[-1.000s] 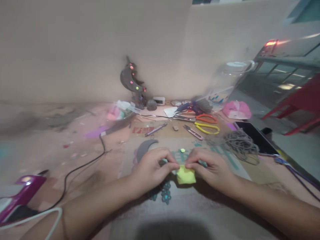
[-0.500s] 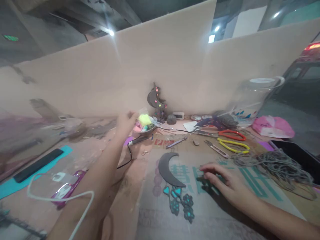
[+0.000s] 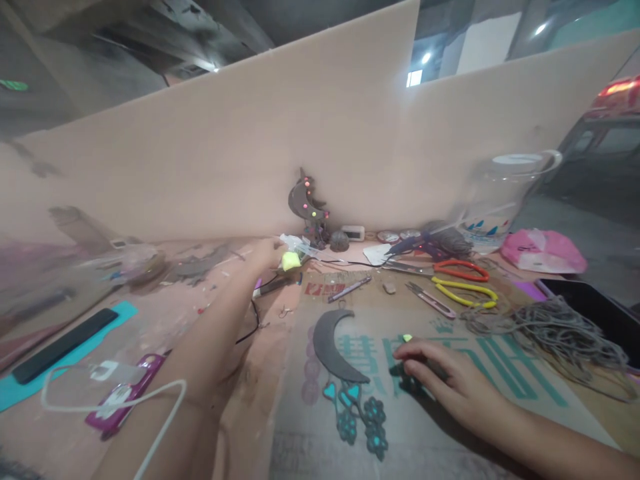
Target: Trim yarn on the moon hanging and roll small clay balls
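Observation:
My left hand [image 3: 266, 259] reaches to the back of the table. Its fingers are closed at a clear plastic bag [image 3: 296, 243] with a bright yellow lump, seemingly soft clay [image 3: 291, 261]; the fingertips are partly hidden. My right hand [image 3: 443, 370] is low over the board, fingers curled round a dark piece [image 3: 407, 377] mostly covered by them. A tiny yellow-green bit [image 3: 407, 338] shows at the index fingertip. Left of this hand lies a dark grey crescent moon [image 3: 334, 347], with turquoise hearts [image 3: 354, 392] and dark flowers with turquoise centres [image 3: 376, 439] below it.
A printed board [image 3: 310, 440] covers the table front. Behind it lie a pen [image 3: 350, 289], thread snips [image 3: 431, 300], yellow-handled [image 3: 465, 293] and red-handled scissors [image 3: 460, 269]. Grey yarn [image 3: 555, 333], a phone [image 3: 595, 320] and a jug [image 3: 500, 200] stand right. A decorated moon [image 3: 306, 200] stands behind; a white cable [image 3: 173, 413] crosses my left forearm.
My left hand has come down and a little right, and the yellow lump and bag sit lower. The small bowl seen earlier no longer shows clearly. My right hand has barely moved.

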`<state>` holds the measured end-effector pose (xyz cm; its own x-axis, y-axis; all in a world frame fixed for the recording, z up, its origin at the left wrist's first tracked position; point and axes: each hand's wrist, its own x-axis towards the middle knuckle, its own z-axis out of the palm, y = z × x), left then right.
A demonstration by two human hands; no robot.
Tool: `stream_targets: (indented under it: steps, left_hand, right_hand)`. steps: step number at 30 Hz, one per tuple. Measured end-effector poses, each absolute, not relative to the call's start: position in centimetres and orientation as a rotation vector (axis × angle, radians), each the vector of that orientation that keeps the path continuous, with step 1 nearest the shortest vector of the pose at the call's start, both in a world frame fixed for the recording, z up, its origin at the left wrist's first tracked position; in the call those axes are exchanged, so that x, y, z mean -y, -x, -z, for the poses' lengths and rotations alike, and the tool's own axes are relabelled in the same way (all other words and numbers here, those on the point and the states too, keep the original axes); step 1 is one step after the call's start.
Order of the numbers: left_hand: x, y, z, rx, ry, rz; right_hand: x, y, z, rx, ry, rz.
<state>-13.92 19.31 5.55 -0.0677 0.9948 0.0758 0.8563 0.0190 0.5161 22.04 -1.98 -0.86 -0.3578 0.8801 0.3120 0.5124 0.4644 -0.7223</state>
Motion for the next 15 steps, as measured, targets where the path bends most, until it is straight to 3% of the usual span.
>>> stream_targets:
  steps: [5,9,15]
  left_hand:
    - [-17.7,12.2,-7.7,-1.965,-1.999,-0.665]
    - [-12.0,7.5,-9.1,-1.755,-2.226,-0.816]
    - [-0.2,0.2,-8.6,-0.947,-2.593,-0.677]
  right_hand:
    - [2.0,-22.1,0.6,2.0,1.126,-0.657]
    - [1.7,-22.5,-0.9,1.933,1.182,-0.581]
    - [1.8,-23.0,-3.8,2.035,1.096,-0.477]
